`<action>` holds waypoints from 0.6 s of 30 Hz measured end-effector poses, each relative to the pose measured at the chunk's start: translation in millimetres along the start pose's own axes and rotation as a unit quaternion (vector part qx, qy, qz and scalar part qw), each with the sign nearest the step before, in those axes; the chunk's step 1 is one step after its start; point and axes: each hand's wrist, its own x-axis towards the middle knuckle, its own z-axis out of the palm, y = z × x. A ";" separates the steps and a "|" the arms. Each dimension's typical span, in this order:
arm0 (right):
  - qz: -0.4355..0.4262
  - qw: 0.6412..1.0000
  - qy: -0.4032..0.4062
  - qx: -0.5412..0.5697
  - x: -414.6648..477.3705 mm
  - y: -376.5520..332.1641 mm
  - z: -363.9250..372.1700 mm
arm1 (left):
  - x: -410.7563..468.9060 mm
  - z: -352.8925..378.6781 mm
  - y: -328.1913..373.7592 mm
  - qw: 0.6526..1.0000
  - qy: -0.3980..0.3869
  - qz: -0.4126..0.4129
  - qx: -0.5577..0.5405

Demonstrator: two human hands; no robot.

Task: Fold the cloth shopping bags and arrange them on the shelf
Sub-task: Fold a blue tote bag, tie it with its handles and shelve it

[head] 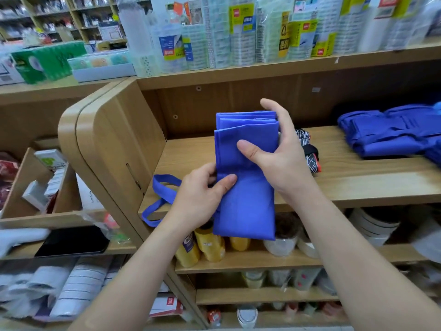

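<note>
A blue cloth shopping bag (pixel 245 206), folded into a long narrow strip, hangs in front of the wooden shelf (pixel 358 185). My left hand (pixel 200 194) pinches its left edge at mid-height, thumb on the front. My right hand (pixel 274 151) grips the upper part, thumb across the front and fingers behind the folded-over top. The bag's blue handles (pixel 162 187) trail to the left over the shelf's front edge. A pile of blue bags (pixel 391 132) lies on the same shelf at the right.
A black-and-white patterned folded item (pixel 310 154) lies on the shelf just behind my right hand. The shelf's rounded wooden side panel (pixel 107 144) stands at the left. Yellow bottles (pixel 210 244) and jars fill the shelf below; packaged rolls crowd the shelf above.
</note>
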 end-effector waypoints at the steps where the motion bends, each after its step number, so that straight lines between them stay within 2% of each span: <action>1: -0.015 1.000 0.004 -0.013 1.6 -0.7 -1.7 | -1.4 -1.1 -0.9 1.000 -0.006 0.008 -0.004; 4: -0.022 0.999 0.049 -0.007 3.0 0.0 -5.9 | -7.4 -9.1 -3.5 0.995 -0.043 0.083 0.020; 6: 0.000 0.997 0.073 0.013 3.5 0.9 -11.0 | -13.3 -18.8 -2.5 0.991 -0.086 0.101 -0.008; 8: 0.026 0.995 0.089 0.021 3.7 1.2 -16.0 | -20.1 -29.8 -1.4 0.986 -0.112 0.123 0.014; 10: 0.038 0.994 0.102 0.027 4.3 0.1 -17.9 | -25.1 -38.8 1.3 0.970 -0.161 0.148 0.109; 12: 0.047 0.993 0.108 0.029 5.4 -0.8 -17.8 | -29.3 -38.9 5.7 0.931 -0.210 0.160 0.251; 13: 0.060 0.991 0.113 0.040 6.1 -1.4 -17.8 | -30.9 -34.7 8.1 0.905 -0.203 0.171 0.331; 15: 0.103 0.984 0.115 0.093 7.4 -3.7 -18.2 | -30.5 -23.3 11.4 0.874 -0.117 0.205 0.425; 18: 0.142 0.979 0.094 0.111 7.0 -5.0 -17.2 | -22.9 -15.0 14.6 0.913 0.008 0.254 0.317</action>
